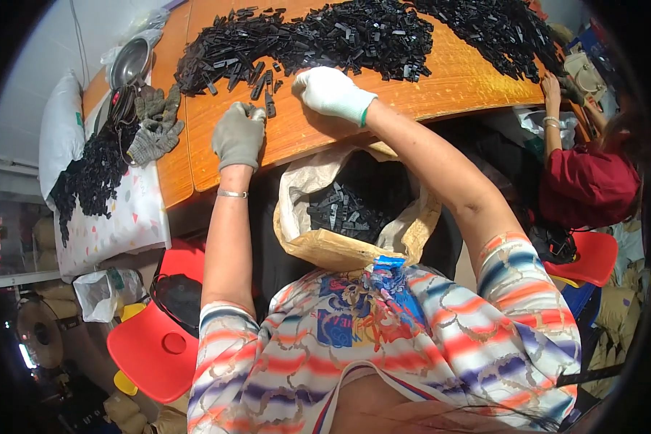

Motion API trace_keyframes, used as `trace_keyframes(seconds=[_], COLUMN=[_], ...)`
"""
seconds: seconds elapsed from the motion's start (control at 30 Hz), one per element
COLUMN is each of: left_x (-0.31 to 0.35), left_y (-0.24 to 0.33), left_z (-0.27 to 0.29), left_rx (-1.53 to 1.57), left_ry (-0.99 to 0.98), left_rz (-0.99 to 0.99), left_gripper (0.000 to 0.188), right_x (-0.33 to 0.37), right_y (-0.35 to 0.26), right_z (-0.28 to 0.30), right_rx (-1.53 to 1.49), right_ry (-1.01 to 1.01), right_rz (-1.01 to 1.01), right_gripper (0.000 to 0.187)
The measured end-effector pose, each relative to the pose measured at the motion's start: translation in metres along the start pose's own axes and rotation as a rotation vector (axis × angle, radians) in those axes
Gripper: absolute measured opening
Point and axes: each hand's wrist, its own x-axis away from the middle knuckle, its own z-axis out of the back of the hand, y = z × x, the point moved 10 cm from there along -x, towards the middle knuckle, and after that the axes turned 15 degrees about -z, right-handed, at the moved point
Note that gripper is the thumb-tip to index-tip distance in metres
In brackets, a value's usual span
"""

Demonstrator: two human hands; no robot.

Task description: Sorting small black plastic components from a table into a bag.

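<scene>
Left hand point(239, 136) and right hand point(333, 94) gloved, both half-curled; can't tell if either grips anything. Black parts point(354, 40) heaped on counter point(452, 94) just beyond; more in sack point(322, 247).

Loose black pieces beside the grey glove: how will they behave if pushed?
The black pieces should slide fairly easily across the smooth-looking table. Their narrow, flat-looking shapes suggest little rolling. Lying loose, they'd probably scatter.

Black plastic pieces point(354, 43) lie heaped on the wooden table point(427, 101) at twelve o'clock, beyond the white-gloved right hand point(331, 94). Gray-gloved left hand point(239, 137): eleven. Open sack point(333, 249): centre. Red chair point(145, 362): eight. Co-worker point(593, 188): three.
</scene>
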Motion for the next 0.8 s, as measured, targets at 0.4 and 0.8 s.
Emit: trace_keyframes(seconds=[0.4, 0.8], left_x=[0.002, 0.038], left_y=[0.017, 0.024], left_z=[-0.004, -0.025], left_rx=[-0.103, 0.937], left_ry=[0.108, 0.096], left_rz=[-0.164, -0.168], left_gripper=[0.026, 0.034], right_x=[0.032, 0.043], right_y=[0.005, -0.036], right_z=[0.013, 0.02], right_rx=[-0.253, -0.685], right_ry=[-0.093, -0.036], right_rz=[-0.23, -0.182], right_gripper=[0.021, 0.019])
